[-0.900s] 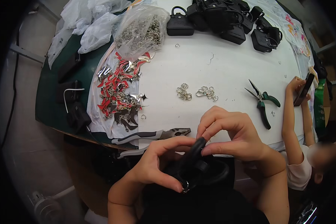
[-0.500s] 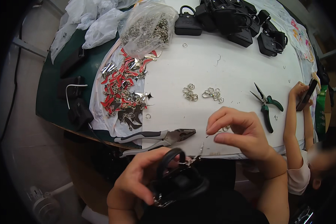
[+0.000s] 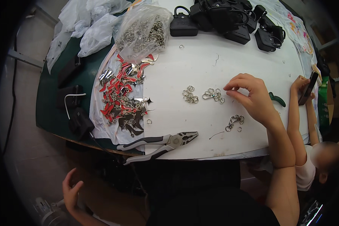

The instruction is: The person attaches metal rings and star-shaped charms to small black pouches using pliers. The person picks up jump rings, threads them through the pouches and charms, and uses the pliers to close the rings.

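My right hand [image 3: 248,90] hovers over the white table, thumb and fingertips drawn together beside a small cluster of metal rings and clasps [image 3: 214,95]. Whatever is between the fingertips, if anything, is too small to make out. Below that hand lie metal clasps and rings [image 3: 234,122] and a thin bent wire [image 3: 216,135]. Green-handled pliers [image 3: 278,99] are mostly hidden behind my right hand and wrist. Off the table at the lower left, my left hand [image 3: 71,190] has its fingers apart and nothing visible in it. Grey-and-black pliers [image 3: 169,142] rest at the near table edge.
Red and dark shoe-shaped charms [image 3: 122,90] are heaped at the left, below a plastic bag of rings [image 3: 143,34]. Another ring pile [image 3: 190,95] lies mid-table. Small black handbags [image 3: 184,26] crowd the far side. At right, another person holds a phone [image 3: 309,88].
My left hand has swung down and left off the table; the small black handbag it held is out of view. My right hand has moved up and away, uncovering clasps and a wire.
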Demonstrator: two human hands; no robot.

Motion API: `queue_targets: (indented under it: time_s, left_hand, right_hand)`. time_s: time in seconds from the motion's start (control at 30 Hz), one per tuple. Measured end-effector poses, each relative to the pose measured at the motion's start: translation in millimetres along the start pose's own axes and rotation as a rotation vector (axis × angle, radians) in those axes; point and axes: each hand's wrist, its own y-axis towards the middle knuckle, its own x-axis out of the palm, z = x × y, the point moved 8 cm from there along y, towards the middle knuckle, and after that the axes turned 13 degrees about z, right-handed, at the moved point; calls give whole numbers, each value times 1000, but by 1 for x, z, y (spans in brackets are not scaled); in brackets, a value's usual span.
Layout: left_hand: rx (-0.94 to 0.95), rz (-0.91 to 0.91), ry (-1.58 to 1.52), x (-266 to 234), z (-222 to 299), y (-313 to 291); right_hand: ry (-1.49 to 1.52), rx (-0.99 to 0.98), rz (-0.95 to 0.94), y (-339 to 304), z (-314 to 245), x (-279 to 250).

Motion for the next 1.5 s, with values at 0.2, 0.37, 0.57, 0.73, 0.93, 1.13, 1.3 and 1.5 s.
queue_targets:
  time_s: [0.2,0.37,0.57,0.73,0.93,1.13,1.3,1.5]
  left_hand:
    - [749,-397,-32,116,184,-21]
    - [983,-604,-155,194,299,-30]
    - [1379,-266,-118,285,366,-26]
    - [1552,-197,33,322,374,-27]
    - [1542,-174,267,325,378,-21]
    - [1060,-415,-157,313,373,11]
    - [481,-803,-609,314,365,22]
    - [365,-920,-697,316,366,18]
  right_hand:
    - [-122,-169,-9,10,-11,30]
    - [21,-135,47,7,-1,22]
    - [411,165,122,2,13,3]
    - [497,280,134,-5,21,-8]
    - [570,222,77,-6,17,4]
    - [651,285,21,-8,15,10]
    - [797,434,-81,-14,15,23]
    - [1002,532,-124,-17,11,36]
